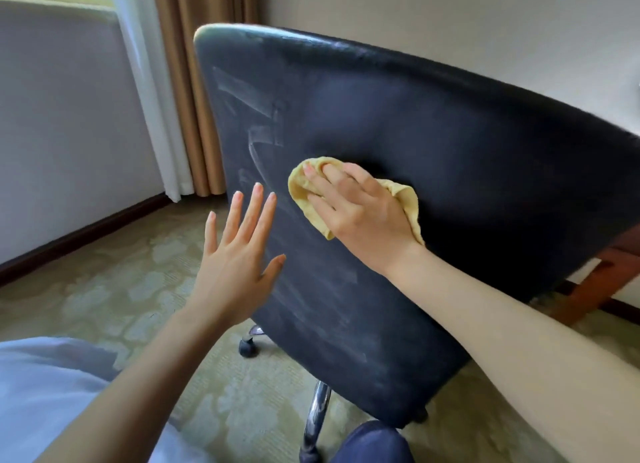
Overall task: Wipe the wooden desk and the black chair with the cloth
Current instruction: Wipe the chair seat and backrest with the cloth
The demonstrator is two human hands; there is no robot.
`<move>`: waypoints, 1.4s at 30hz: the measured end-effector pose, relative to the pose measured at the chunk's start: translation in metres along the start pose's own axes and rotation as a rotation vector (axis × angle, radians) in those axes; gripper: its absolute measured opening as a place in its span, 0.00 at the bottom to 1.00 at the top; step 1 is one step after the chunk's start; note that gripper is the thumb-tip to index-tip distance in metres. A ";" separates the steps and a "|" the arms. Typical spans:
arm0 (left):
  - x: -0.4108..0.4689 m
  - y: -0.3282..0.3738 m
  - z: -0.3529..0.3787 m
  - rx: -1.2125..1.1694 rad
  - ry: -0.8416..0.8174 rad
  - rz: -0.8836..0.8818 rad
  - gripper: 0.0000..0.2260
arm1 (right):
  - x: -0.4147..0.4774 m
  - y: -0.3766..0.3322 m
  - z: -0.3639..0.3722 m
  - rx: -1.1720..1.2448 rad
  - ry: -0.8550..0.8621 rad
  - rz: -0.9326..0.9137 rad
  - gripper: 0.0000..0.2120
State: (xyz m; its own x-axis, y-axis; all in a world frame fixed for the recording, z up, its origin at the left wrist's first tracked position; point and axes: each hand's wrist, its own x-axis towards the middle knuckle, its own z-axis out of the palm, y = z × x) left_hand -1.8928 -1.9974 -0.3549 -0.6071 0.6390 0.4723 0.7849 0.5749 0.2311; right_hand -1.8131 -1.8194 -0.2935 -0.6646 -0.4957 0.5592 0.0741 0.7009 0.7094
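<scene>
- At frame centre, right hand presses yellow cloth flat against black chair back.
- Left hand, fingers spread, hovers lower left, holding nothing.
- Overlapping strokes would likely clear the streaks.

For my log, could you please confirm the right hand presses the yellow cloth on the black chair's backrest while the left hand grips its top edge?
Not quite: the head view shows the left hand open, fingers straight, low beside the backrest, gripping nothing. The rest is right.
</scene>
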 end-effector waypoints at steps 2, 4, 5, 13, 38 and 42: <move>-0.003 -0.003 0.004 0.009 -0.029 -0.031 0.36 | -0.023 -0.012 0.008 0.018 -0.094 -0.082 0.11; -0.005 -0.003 0.010 0.006 -0.051 -0.044 0.36 | -0.049 -0.019 0.011 0.036 -0.190 -0.174 0.13; -0.005 -0.002 0.013 0.001 -0.058 -0.046 0.36 | -0.062 -0.022 0.010 0.048 -0.231 -0.220 0.13; 0.003 0.014 0.032 -0.003 -0.077 -0.026 0.36 | -0.143 0.000 -0.011 0.130 -0.397 -0.475 0.14; 0.048 -0.002 -0.005 0.020 0.110 0.081 0.40 | 0.046 0.060 -0.032 -0.170 0.505 0.175 0.10; 0.050 -0.006 -0.007 0.022 0.100 0.076 0.39 | 0.059 0.038 -0.009 -0.123 0.484 0.146 0.11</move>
State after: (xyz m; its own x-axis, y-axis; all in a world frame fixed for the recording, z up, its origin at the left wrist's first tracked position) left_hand -1.9270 -1.9723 -0.3272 -0.5295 0.6278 0.5706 0.8248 0.5382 0.1733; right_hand -1.8430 -1.8269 -0.2298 -0.2233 -0.5982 0.7696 0.2469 0.7291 0.6383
